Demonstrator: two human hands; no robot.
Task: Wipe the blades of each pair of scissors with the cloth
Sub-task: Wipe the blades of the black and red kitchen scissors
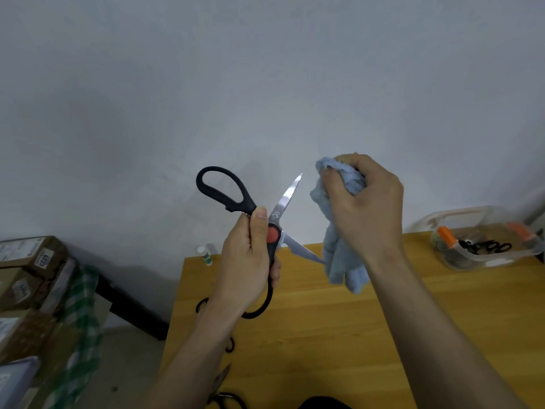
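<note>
The left hand [250,261] is clenched around the lower handle of a pair of black scissors [267,231] with a red pivot button, thumb pressed just above it, holding them spread open in the air above the far left corner of the wooden table [324,335]. The right hand [365,202] grasps a bunched light-blue cloth [342,261] just beside them, its hanging folds touching the tip of the lower blade while the serrated upper blade points up, clear of it. A clear plastic tub [483,240] holding small scissors sits at the far right edge, and another pair [221,388] lies at the near left edge.
</note>
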